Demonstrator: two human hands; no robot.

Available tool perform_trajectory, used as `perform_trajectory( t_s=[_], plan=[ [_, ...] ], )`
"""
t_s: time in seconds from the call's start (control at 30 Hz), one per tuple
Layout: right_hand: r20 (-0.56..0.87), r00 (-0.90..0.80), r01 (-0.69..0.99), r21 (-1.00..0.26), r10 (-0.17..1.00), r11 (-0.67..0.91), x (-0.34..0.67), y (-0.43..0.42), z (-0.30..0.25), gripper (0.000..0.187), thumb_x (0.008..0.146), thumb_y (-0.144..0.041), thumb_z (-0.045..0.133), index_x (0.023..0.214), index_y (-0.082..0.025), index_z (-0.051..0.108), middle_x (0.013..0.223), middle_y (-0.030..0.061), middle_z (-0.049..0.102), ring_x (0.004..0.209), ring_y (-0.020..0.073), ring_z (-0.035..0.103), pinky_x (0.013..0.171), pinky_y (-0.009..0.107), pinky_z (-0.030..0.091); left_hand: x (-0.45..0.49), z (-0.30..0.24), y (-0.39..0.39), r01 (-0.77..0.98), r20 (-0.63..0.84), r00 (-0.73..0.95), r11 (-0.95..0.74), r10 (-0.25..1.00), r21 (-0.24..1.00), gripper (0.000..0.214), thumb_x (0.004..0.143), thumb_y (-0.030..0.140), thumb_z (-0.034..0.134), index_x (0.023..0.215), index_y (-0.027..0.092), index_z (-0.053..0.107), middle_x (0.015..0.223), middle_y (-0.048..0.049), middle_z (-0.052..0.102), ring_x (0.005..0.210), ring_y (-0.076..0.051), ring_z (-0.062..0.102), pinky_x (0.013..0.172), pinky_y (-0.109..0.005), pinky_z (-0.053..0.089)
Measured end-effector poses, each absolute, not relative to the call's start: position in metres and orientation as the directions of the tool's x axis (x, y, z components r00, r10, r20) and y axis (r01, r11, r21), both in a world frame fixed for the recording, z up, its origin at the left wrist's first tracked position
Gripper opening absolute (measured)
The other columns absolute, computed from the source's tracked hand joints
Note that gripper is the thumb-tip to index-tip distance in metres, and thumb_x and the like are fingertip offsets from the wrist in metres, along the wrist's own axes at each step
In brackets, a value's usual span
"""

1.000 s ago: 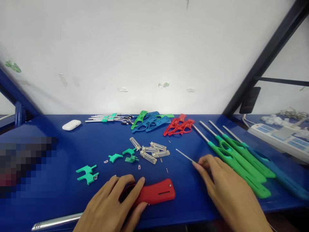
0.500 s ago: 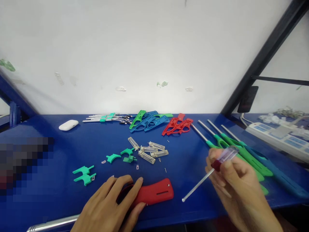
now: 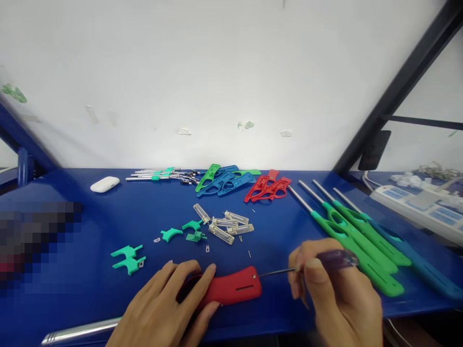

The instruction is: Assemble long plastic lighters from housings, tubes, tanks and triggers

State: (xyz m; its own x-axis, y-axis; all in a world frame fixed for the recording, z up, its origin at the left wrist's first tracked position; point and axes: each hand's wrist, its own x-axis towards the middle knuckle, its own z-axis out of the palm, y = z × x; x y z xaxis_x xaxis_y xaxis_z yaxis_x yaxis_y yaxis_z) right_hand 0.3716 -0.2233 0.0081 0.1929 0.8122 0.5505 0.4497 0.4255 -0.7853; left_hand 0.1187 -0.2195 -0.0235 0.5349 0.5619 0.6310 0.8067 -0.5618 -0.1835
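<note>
My left hand (image 3: 166,303) is closed over a red gas lighter (image 3: 235,287), holding it down on the blue table; its metal tube (image 3: 83,331) sticks out to the left. A slot and a small hole show on the lighter's handle. In my right hand (image 3: 336,294) is a screwdriver (image 3: 278,272) with a dark purple, partly see-through handle, slightly blurred. Its shaft points left, and the tip is at the hole near the handle's right end. Whether the tip sits in a screw there is too small to tell.
Beyond my hands lie clear fuel tanks (image 3: 221,234), teal triggers (image 3: 128,260) and tiny screws (image 3: 249,254). Blue, green and red casing halves (image 3: 267,187) and metal tubes (image 3: 155,177) are at the back. Green lighters (image 3: 361,250) and a power strip (image 3: 419,205) are on the right.
My right hand has turned the screwdriver and moved it left, bringing its tip from above the table to the red lighter's end. My left hand keeps its hold.
</note>
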Motion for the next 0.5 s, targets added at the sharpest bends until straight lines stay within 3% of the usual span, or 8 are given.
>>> perform_trajectory(
  t_s=[0.2,0.4,0.5],
  plan=[
    [0.553,0.187,0.454,-0.782,0.812,0.428,0.3697,-0.2216,0.0088,0.043,0.11,-0.05,0.05,0.078,-0.024,0.059,0.064,-0.0026,0.056,0.049,0.011,0.051,0.045,0.024,0.039,0.1177,-0.0244,-0.2201,0.805,0.607,0.545,-0.564,0.579,-0.185,0.039,0.114,0.04,0.041,0.133,0.025,0.071,0.112,-0.0043,0.075,0.093,-0.021,0.072,0.079,-0.032,0.061],
    [0.59,0.053,0.473,-0.726,0.806,0.5,0.3774,-0.2172,0.0064,0.036,0.111,-0.038,0.05,0.08,-0.024,0.06,0.066,-0.0042,0.057,0.049,0.009,0.053,0.047,0.021,0.041,0.1188,-0.0238,-0.2199,0.799,0.619,0.547,-0.571,0.564,-0.187,0.039,0.114,0.039,0.04,0.13,0.023,0.072,0.11,-0.0052,0.075,0.092,-0.022,0.072,0.078,-0.034,0.062],
    [0.533,0.076,0.489,-0.756,0.843,0.434,0.3771,-0.2202,0.0052,0.039,0.111,-0.041,0.05,0.078,-0.024,0.06,0.067,-0.003,0.057,0.052,0.0101,0.054,0.049,0.023,0.042,0.12,-0.0236,-0.2205,0.802,0.628,0.542,-0.565,0.558,-0.191,0.039,0.115,0.039,0.039,0.13,0.024,0.072,0.109,-0.0046,0.075,0.092,-0.021,0.072,0.079,-0.032,0.061]
  ],
)
